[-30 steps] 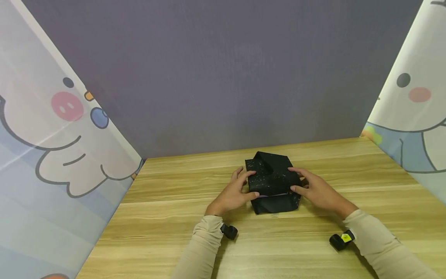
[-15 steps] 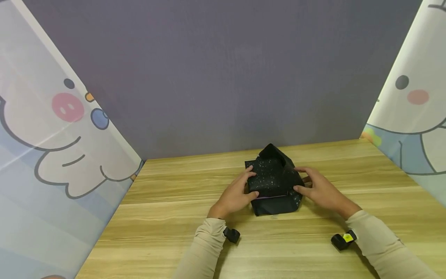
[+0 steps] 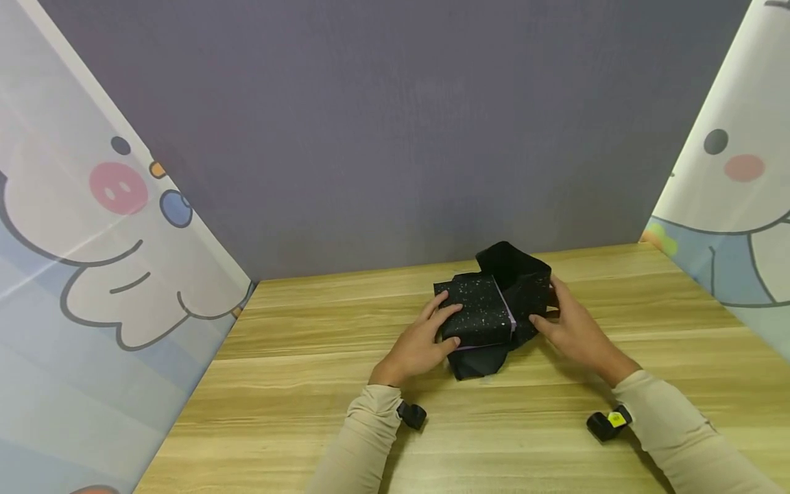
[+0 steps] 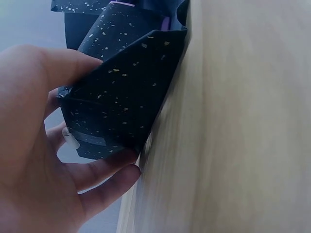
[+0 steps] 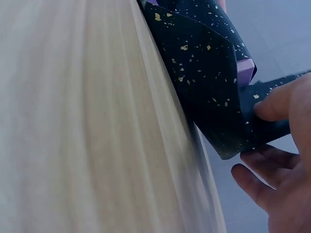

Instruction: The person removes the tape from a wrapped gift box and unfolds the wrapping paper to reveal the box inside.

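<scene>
Two hands were working on one wrapped package (image 3: 475,319), which lay on the wooden table (image 3: 296,384), a little right of the middle and not far from the grey wall (image 3: 395,151). The latest change was on its right side. One second earlier, the loose end (image 3: 529,295) of the black speckled paper was lying over the top; at this moment it stood raised and turned out to the right. Because of this, a purple edge (image 3: 512,321) had come into sight there, and more of the speckled top could be seen. For the work in hand, I judged that the right side was now unfolded, while the left side seemed still covered. The grip of the right hand (image 3: 577,336) was pinching the loose end between thumb and fingers. The grip of the left hand (image 3: 410,350) stayed curled about the left end, thumb near the front corner, and seemed to keep the package steady. Whether the purple edge belonged to a box, I could not tell.
</scene>
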A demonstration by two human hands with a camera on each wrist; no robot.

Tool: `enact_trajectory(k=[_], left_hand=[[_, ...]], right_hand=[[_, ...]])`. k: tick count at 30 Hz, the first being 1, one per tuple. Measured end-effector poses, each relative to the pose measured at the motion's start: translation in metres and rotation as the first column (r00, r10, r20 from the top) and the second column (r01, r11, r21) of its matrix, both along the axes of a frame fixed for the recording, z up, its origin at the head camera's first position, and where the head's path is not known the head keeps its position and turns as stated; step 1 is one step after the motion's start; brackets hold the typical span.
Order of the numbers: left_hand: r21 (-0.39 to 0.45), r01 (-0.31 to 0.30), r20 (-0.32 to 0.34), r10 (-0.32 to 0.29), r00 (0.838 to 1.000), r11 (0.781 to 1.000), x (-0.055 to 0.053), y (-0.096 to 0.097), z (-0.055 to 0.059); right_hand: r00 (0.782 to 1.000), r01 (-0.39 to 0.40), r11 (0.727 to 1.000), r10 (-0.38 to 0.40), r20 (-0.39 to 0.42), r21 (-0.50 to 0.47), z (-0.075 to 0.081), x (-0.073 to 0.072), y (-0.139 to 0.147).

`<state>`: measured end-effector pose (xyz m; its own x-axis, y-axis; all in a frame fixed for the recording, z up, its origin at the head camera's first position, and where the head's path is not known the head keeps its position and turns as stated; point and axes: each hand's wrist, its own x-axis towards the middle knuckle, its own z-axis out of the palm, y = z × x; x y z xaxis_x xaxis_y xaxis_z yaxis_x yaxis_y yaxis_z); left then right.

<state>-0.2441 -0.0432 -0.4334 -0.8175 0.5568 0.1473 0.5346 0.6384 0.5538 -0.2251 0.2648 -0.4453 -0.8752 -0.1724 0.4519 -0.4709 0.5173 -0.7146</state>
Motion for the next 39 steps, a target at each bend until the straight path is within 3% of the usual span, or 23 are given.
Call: enact_trajectory(k=[7, 14, 20, 24, 32, 35, 39], left_hand=[[0.004, 0.000, 0.005, 0.000, 1.000, 1.000, 0.001, 0.000, 0.002], [0.015, 0.005, 0.012, -0.006, 1.000, 1.000, 0.000, -0.001, 0.001], [0.025, 0.018, 0.017, -0.018, 1.000, 1.000, -0.001, -0.003, 0.000], [0.027, 0.025, 0.019, -0.026, 0.999, 0.999, -0.002, -0.002, -0.002], [0.041, 0.031, 0.011, -0.032, 0.999, 0.999, -0.003, -0.001, -0.004], [0.043, 0.031, 0.011, -0.031, 0.999, 0.999, -0.004, -0.001, -0.004], [0.043, 0.029, 0.013, -0.029, 0.999, 0.999, -0.003, -0.001, -0.004]], right_hand=[[0.995, 0.055, 0.993, -0.064, -0.080, -0.106, 0.001, -0.003, 0.002], [0.966, 0.157, 0.968, -0.193, -0.175, -0.197, 0.004, -0.002, 0.002], [0.961, 0.210, 0.957, -0.240, -0.136, -0.200, 0.006, 0.001, 0.004], [0.952, 0.279, 0.950, -0.293, -0.091, -0.142, 0.009, 0.002, 0.011], [0.901, 0.419, 0.900, -0.428, -0.065, -0.119, 0.013, 0.003, 0.021], [0.890, 0.425, 0.895, -0.441, -0.117, -0.134, 0.013, 0.003, 0.021], [0.855, 0.416, 0.899, -0.437, -0.277, -0.136, 0.013, 0.001, 0.021]])
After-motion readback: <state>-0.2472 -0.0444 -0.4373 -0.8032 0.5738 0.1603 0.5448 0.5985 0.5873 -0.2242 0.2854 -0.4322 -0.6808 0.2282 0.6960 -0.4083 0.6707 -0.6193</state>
